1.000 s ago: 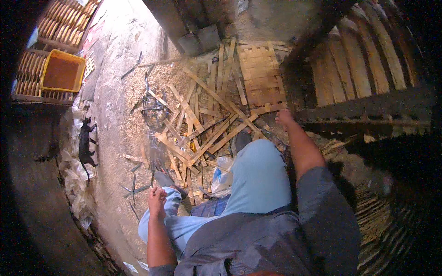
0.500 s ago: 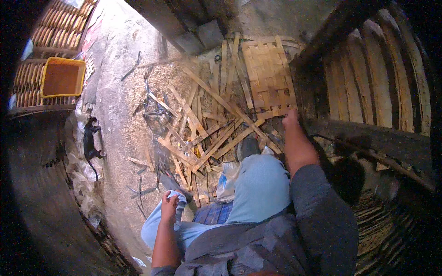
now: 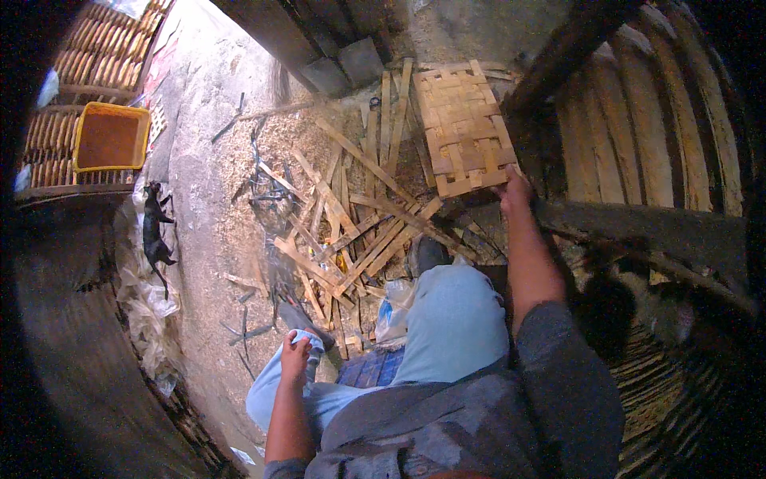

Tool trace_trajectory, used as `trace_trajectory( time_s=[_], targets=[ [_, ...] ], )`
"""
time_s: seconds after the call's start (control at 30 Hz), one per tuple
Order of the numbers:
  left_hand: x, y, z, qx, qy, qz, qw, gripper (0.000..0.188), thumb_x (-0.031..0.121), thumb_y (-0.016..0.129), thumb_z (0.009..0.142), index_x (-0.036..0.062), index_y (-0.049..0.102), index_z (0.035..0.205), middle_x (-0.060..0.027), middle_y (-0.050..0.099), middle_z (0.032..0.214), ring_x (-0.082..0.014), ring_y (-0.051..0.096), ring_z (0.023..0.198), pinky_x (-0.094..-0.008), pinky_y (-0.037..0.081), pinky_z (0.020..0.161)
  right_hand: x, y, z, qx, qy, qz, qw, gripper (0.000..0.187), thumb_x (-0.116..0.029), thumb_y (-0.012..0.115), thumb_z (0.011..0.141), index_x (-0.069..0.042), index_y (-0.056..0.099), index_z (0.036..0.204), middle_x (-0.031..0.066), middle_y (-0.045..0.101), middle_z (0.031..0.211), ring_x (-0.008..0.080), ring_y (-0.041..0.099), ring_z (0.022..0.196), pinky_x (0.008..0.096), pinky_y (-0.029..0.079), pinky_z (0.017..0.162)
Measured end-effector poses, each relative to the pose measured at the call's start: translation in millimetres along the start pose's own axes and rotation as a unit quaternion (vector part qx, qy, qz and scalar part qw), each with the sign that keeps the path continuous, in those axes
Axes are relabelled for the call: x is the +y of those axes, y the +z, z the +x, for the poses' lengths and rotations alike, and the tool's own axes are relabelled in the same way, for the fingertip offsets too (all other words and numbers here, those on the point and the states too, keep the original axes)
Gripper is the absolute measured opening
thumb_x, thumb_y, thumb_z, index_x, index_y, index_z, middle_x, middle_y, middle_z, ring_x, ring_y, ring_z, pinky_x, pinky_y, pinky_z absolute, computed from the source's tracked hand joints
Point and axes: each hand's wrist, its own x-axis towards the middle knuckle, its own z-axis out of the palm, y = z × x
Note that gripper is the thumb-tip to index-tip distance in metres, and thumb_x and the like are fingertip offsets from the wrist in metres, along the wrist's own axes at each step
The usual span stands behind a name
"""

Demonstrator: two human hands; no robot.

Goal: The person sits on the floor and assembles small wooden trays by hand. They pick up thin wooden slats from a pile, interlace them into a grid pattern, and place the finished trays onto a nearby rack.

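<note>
My right hand grips the near right corner of a flat woven panel of pale wood strips. The panel's near edge is tipped up off the floor. Against my left knee rests my left hand, its fingers loosely bent and apart, with nothing in them. Loose flat wooden strips lie crisscrossed in a heap in front of my legs, left of the panel and nearer to me.
A clear plastic bag lies between my legs. Sawdust and dark strap pieces cover the floor. At far left, a black cat walks beside crumpled plastic, below a yellow-rimmed crate. Wooden slats stand at right.
My right hand has raised the woven panel's near edge and shifted slightly away from me. The cat has moved farther up along the left side. My left hand stays still.
</note>
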Motion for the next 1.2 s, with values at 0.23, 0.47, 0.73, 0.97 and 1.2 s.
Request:
trace_trajectory(
  time_s=[0.23, 0.47, 0.73, 0.97, 1.2],
  targets=[
    [-3, -2, -3, 0.001, 0.007, 0.015, 1.0, 0.057, 0.018, 0.066, 0.09, 0.0047, 0.039, 0.138, -0.0108, 0.062, 0.102, -0.0177, 0.059, 0.087, -0.0292, 0.047, 0.073, -5, 3, 23, 0.025, -0.139, -0.09, 0.986, 0.032, -0.026, 0.062, 0.093, -0.003, 0.058, 0.116, 0.0086, 0.065, 0.098, 0.0212, 0.066, 0.08, 0.0358, 0.058, 0.053],
    [15, 9, -15, -0.009, 0.042, 0.067, 0.997, 0.061, 0.019, 0.069, 0.088, 0.0026, 0.038, 0.138, -0.0098, 0.062, 0.102, -0.0164, 0.059, 0.089, -0.0286, 0.047, 0.077, -26, 8, -3, 0.035, -0.072, -0.026, 0.996, 0.031, -0.025, 0.061, 0.094, -0.004, 0.058, 0.116, 0.009, 0.064, 0.099, 0.022, 0.066, 0.078, 0.0353, 0.056, 0.055],
    [11, 11, -6, -0.013, 0.045, 0.026, 0.999, 0.065, 0.019, 0.07, 0.088, 0.0019, 0.036, 0.141, -0.0073, 0.062, 0.097, -0.0131, 0.057, 0.083, -0.025, 0.044, 0.07, -41, 20, -20, -0.052, -0.11, 0.02, 0.992, 0.028, -0.02, 0.06, 0.095, -0.005, 0.058, 0.118, 0.0091, 0.065, 0.102, 0.0219, 0.066, 0.08, 0.0348, 0.056, 0.056],
    [38, 29, -12, -0.035, 0.094, 0.089, 0.991, 0.062, 0.026, 0.07, 0.088, 0.0054, 0.041, 0.14, -0.0124, 0.065, 0.103, -0.018, 0.062, 0.09, -0.0279, 0.047, 0.07, -63, 73, -120, -0.063, -0.42, -0.332, 0.842, 0.024, -0.021, 0.065, 0.087, -0.001, 0.064, 0.101, 0.0167, 0.067, 0.092, 0.0308, 0.067, 0.081, 0.0424, 0.054, 0.064],
    [52, 49, -18, -0.064, 0.121, 0.115, 0.984, 0.054, 0.021, 0.068, 0.091, 0.0047, 0.045, 0.137, -0.011, 0.065, 0.108, -0.0143, 0.059, 0.092, -0.0272, 0.046, 0.074, -14, 101, -139, -0.07, -0.529, -0.408, 0.741, 0.012, -0.016, 0.058, 0.085, -0.004, 0.057, 0.083, 0.0203, 0.06, 0.079, 0.0405, 0.062, 0.073, 0.0515, 0.05, 0.061]
  ],
)
